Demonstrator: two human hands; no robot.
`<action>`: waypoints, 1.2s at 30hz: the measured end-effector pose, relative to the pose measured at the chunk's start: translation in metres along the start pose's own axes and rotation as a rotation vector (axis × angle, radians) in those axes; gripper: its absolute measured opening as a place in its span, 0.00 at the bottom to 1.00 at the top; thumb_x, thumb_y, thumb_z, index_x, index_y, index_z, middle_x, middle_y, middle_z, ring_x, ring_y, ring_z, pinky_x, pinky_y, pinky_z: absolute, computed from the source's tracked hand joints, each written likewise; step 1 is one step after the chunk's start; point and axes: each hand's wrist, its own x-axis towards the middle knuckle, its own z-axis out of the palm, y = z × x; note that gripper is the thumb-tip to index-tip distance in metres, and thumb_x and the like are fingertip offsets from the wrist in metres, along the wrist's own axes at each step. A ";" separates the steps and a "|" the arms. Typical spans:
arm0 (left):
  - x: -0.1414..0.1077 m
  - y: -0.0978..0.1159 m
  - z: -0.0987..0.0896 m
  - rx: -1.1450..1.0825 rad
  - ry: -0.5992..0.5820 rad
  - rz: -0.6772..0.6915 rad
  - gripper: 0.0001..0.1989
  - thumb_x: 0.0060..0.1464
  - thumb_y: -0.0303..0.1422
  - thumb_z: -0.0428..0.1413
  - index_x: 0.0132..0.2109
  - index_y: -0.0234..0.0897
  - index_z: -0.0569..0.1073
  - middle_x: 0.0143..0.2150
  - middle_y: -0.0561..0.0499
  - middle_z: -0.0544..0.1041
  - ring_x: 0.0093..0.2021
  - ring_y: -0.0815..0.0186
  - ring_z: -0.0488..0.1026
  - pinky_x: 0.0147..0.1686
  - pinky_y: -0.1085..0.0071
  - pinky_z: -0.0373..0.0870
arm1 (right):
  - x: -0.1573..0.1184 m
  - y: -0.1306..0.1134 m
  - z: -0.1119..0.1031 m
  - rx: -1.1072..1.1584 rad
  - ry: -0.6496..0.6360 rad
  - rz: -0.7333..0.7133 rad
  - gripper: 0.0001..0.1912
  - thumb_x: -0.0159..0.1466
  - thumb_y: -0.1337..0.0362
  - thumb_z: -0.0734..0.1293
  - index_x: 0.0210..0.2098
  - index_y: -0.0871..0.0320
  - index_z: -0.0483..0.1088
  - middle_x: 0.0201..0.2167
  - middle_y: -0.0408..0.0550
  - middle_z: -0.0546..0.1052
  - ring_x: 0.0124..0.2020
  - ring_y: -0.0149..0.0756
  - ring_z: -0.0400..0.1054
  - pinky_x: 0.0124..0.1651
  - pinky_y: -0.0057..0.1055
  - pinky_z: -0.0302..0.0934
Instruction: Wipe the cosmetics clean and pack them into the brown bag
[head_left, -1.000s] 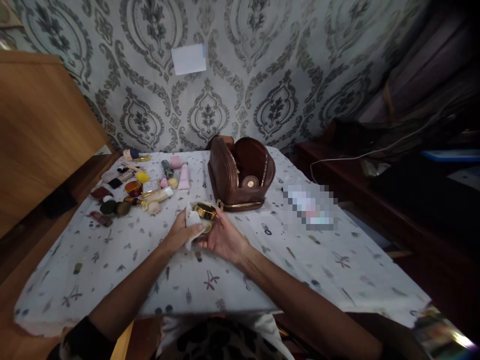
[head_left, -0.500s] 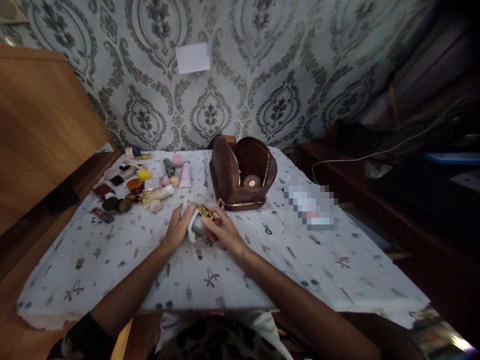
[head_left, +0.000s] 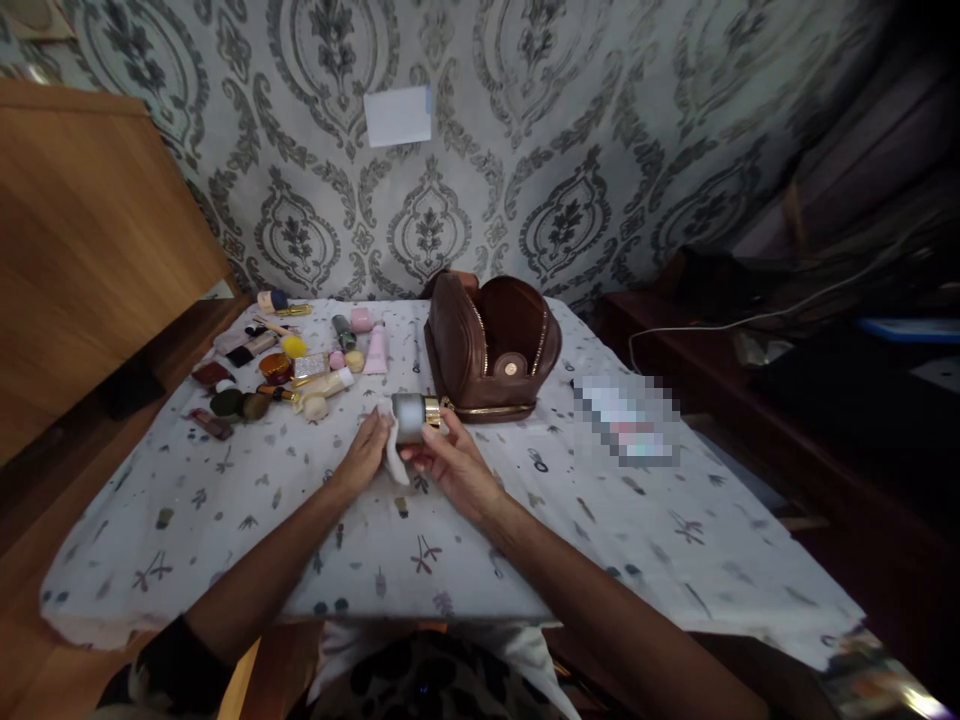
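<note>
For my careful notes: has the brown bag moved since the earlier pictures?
No. The brown bag keeps the same place on the tablecloth, judged against the pink tube.

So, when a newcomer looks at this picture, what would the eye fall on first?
Probably the open brown leathery bag, standing towards the back of the white patterned tablecloth. In front of it, the left hand holds a white cloth against a frosted grey cylindrical jar with a golden band, held by the right hand. A bright yellow rounded item stands out among small cosmetics at left.
</note>
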 end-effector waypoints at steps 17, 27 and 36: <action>-0.004 -0.002 0.004 0.101 -0.011 0.013 0.28 0.56 0.57 0.50 0.45 0.37 0.78 0.50 0.42 0.80 0.61 0.53 0.70 0.66 0.58 0.58 | 0.001 -0.002 -0.004 -0.659 0.150 -0.436 0.28 0.50 0.60 0.76 0.46 0.53 0.64 0.42 0.45 0.72 0.44 0.39 0.67 0.48 0.35 0.63; -0.004 0.008 0.007 0.168 0.120 0.007 0.22 0.61 0.49 0.49 0.42 0.35 0.76 0.45 0.45 0.81 0.52 0.56 0.75 0.56 0.63 0.67 | -0.002 0.000 -0.008 -0.824 0.165 -0.576 0.28 0.54 0.57 0.75 0.49 0.54 0.62 0.47 0.49 0.73 0.48 0.42 0.68 0.53 0.40 0.63; -0.005 0.002 0.007 0.274 0.114 0.228 0.18 0.64 0.44 0.48 0.51 0.36 0.71 0.49 0.44 0.76 0.55 0.58 0.71 0.60 0.62 0.62 | 0.004 0.013 -0.009 -0.575 0.162 -0.307 0.29 0.50 0.53 0.76 0.45 0.54 0.62 0.38 0.44 0.74 0.38 0.37 0.71 0.44 0.37 0.68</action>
